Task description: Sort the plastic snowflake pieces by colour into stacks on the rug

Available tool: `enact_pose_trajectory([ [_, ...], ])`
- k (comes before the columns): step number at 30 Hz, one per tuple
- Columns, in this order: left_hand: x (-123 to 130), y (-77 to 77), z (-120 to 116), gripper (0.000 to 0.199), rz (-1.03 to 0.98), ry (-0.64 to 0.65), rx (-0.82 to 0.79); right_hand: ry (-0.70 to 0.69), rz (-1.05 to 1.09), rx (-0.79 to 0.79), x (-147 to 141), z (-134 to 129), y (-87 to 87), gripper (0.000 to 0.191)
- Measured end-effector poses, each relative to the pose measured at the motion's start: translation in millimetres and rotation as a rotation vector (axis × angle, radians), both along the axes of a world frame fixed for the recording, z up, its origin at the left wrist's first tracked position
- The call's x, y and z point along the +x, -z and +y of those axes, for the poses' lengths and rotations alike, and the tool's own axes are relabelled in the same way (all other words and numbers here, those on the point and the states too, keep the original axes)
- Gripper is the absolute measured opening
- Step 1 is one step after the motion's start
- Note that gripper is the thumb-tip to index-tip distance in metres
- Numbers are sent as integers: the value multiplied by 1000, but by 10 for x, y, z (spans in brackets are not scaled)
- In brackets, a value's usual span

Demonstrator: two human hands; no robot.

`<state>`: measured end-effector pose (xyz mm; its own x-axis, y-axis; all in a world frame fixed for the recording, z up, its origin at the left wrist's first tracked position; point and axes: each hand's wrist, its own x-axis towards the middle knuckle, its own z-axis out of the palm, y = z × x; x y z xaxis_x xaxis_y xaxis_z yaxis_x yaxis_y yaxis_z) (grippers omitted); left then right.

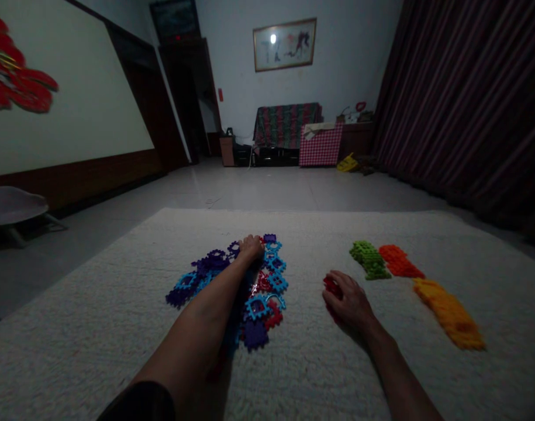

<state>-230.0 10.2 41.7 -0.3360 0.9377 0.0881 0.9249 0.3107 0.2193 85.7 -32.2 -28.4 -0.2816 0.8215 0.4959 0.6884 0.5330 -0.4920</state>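
Right hand (pixel 349 297) has fingers curled round red pieces (pixel 332 285), probably keeping them bunched; left hand (pixel 251 248) is at the mixed pile (pixel 263 283), can't tell if pinching; green heap (pixel 370 261) sits apart, seemingly by colour

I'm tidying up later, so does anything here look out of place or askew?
The framed picture on the far wall looks tilted, right end higher. The jumbled pile under the left hand mixes blue, purple and red, unlike the all-green pile.

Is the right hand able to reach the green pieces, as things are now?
Probably yes: the right hand is near the green pieces, with only mat between, though it partly covers red pieces.
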Motion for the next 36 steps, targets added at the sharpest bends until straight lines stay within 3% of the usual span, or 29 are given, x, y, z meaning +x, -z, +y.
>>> enact_pose_trajectory([
  [5, 88, -123, -50, 29, 2, 17, 3, -12, 44, 8, 2, -8, -48, 34],
  [10, 526, -248, -293, 31, 2, 61, 55, 57, 91, -25, 42, 8, -123, 36],
  [13, 830, -187, -476, 36, -115, 329, 95, 75, 151, -35, 61, 0, -149, 39],
  [15, 901, -158, -543, 39, -152, 407, 124, 68, 198, -26, 62, -6, -155, 39],
  [18, 742, -191, -548, 38, -47, 293, 147, 54, 191, -15, 45, -7, -143, 40],
  [23, 181, -270, -476, 37, 174, 13, -63, 67, 41, 10, -45, -58, -136, 41],
  [28, -118, -191, -433, 40, 171, 2, -127, 58, -158, 10, -174, -219, -195, 52],
  [36, -97, -154, -438, 36, 190, 82, -86, 75, -282, -10, -233, -323, -244, 45],
])
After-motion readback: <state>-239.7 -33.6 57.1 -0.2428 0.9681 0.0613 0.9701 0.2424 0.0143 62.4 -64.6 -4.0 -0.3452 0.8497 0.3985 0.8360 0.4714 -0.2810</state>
